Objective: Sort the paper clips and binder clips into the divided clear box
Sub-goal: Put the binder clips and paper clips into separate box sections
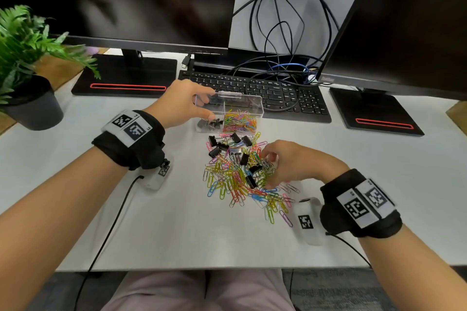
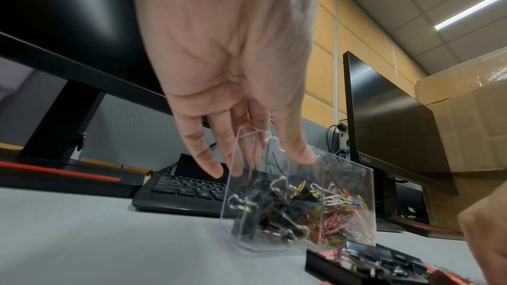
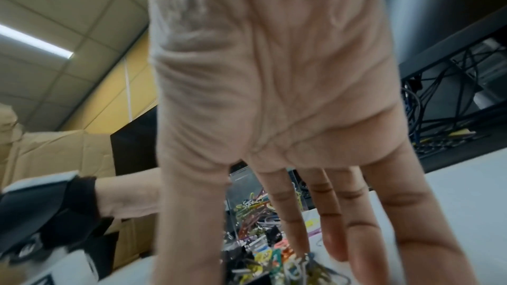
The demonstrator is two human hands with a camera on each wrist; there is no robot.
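The divided clear box (image 1: 243,101) stands on the desk in front of the keyboard. Its left compartment holds black binder clips (image 1: 209,124) and its right one coloured paper clips (image 1: 240,121). My left hand (image 1: 202,105) grips the box's left end, thumb on the near wall and fingers over the far rim; the left wrist view shows the hand (image 2: 257,164) on the box (image 2: 345,181). A mixed pile of paper clips (image 1: 235,184) and binder clips (image 1: 214,151) lies nearer me. My right hand (image 1: 269,171) (image 3: 247,261) arches over the pile's right side, fingertips touching clips.
A black keyboard (image 1: 265,91) lies just behind the box, with tangled cables (image 1: 278,33) behind that. Monitor bases stand at back left (image 1: 123,78) and back right (image 1: 374,111). A potted plant (image 1: 32,106) sits at the far left. The desk's front edge (image 1: 202,269) is near my lap.
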